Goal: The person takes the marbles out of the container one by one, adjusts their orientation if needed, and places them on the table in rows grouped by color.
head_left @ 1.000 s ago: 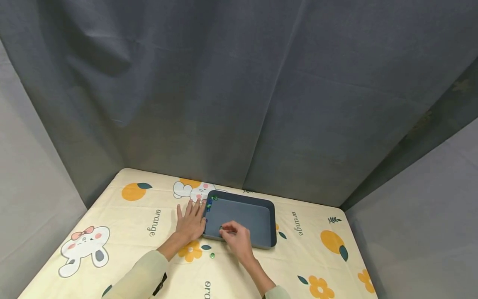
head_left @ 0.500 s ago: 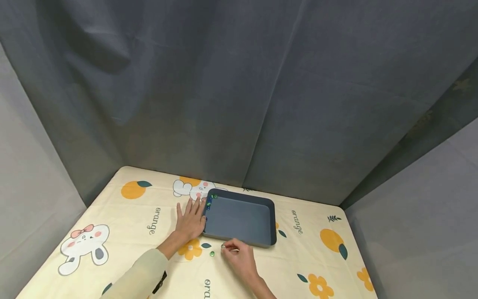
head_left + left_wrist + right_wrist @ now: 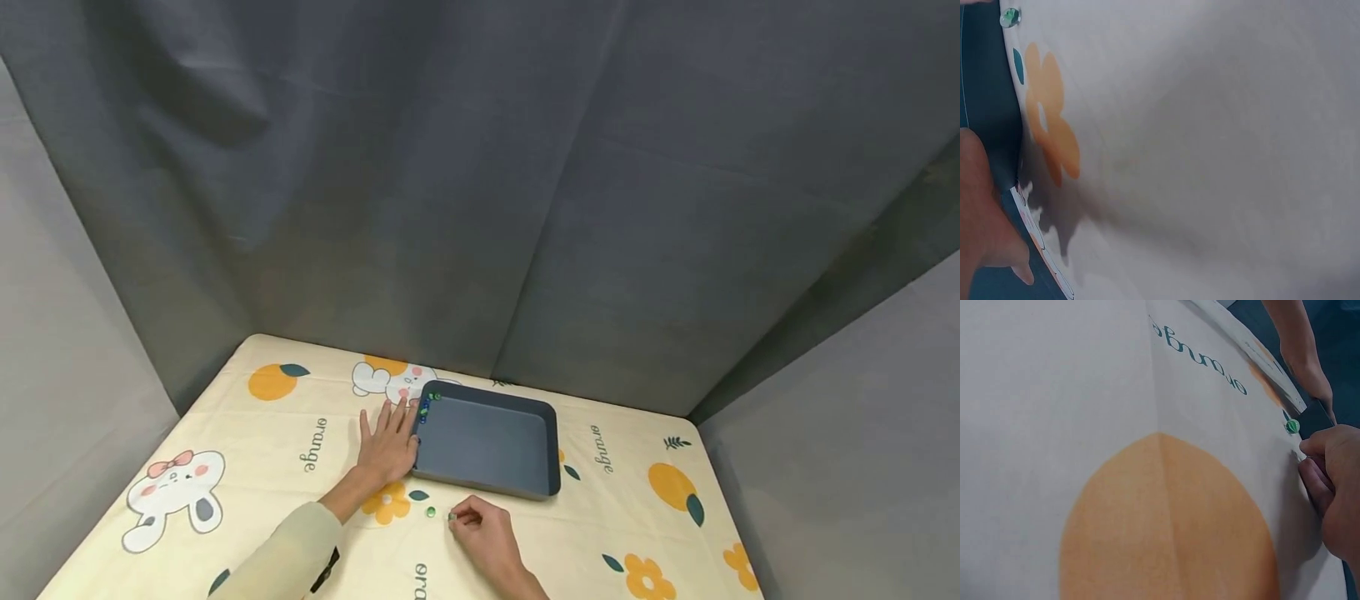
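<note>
Tray (image 3: 487,446), one, dark grey, rectangular, shallow-walled, lying flat on a cream tablecloth (image 3: 262,475) and set slightly askew. Clustered marbles (image 3: 425,408), small, green and blue, inside the tray, along its left wall and up to the far left corner; too small for a sure count. Loose marble (image 3: 431,512), one, green, on the cloth just off the near side of the tray, to the left of the right hand (image 3: 487,537); visible also at top left in the left wrist view and near the fingertips in the right wrist view. Held marble (image 3: 452,517), one, greenish, pinched at the fingertips of the right hand, in front of the tray, near the loose marble but apart from it; contact with the cloth unclear. Left hand (image 3: 388,454), palm down, fingers straight and spread, resting beside the tray with thumb side at its left wall. Sleeve (image 3: 288,546), pale green, on the left forearm, with a dark strap (image 3: 325,571) alongside. Prints on the cloth: rabbits (image 3: 180,487), oranges (image 3: 272,383), yellow-orange flowers (image 3: 648,575), dark green leaves, the word "orange" repeated. Curtain (image 3: 390,208), dark grey, hanging behind; paler grey panels (image 3: 60,275) at both sides.
</note>
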The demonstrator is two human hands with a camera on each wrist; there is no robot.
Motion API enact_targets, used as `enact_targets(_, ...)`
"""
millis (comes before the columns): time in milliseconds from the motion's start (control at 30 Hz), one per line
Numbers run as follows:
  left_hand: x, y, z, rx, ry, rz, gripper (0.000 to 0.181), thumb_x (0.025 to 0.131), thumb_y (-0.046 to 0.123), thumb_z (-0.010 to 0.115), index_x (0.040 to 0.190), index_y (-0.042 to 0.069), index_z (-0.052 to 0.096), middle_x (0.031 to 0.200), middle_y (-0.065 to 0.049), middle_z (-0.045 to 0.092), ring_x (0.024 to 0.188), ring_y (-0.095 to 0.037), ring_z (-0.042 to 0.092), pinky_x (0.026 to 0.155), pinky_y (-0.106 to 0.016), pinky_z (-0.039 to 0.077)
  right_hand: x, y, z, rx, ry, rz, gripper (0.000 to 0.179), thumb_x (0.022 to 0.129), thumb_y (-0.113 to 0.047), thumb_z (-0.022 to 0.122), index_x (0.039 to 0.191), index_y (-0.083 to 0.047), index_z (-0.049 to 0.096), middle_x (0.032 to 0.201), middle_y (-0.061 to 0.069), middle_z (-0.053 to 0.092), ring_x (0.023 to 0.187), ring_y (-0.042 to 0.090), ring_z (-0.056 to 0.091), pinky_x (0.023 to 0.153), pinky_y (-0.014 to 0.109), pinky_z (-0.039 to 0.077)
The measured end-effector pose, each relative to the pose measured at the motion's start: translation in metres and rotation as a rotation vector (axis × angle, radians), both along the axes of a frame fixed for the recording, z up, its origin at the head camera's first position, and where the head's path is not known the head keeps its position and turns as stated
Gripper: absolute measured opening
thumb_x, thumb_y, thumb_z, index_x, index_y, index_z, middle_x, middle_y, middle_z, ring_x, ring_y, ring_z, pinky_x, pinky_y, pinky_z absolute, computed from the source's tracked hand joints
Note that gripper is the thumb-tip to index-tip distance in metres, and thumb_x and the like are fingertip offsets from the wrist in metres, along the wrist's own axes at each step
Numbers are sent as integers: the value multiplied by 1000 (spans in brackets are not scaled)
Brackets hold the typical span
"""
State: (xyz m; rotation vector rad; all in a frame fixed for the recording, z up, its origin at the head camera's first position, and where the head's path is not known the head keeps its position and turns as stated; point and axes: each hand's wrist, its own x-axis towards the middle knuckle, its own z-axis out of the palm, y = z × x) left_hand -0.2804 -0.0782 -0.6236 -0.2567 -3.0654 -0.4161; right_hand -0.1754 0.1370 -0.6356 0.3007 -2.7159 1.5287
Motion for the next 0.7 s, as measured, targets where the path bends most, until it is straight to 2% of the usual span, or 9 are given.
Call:
enact_targets(133,-1,0,-2,0,-3,-9,61,105,34,41,160,14,24,164,-11,20,150,-37,13,113,-68,0,-1,-1,-2,16,-15,-20,18,77,2,79,83,-14,73,73,-12,66,65,4,62,59,21,53)
enact_targets(333,-2,-1,1,-4,11,4,61,104,34,40,160,13,24,164,-10,20,150,-37,13,113,-68,-2,-2,-2,-1,11,37,-18,17,77,3,78,84,-12,73,74,-8,68,67,5,64,61,22,55)
enact_targets(467,-2,0,3,12,10,-4,62,104,34,41,160,13,24,164,-11,20,150,-37,12,113,-68,-2,-1,-2,0,19,30,-26,17,77,3,78,84,-12,73,74,-9,68,67,4,63,61,21,54)
enact_targets(700,-3,1,-2,10,3,-13,61,104,34,40,160,13,25,164,-11,20,150,-38,12,113,-68,-2,3,-2,-2,18,34,-40,17,76,2,78,84,-12,73,75,-10,67,68,4,63,61,22,55)
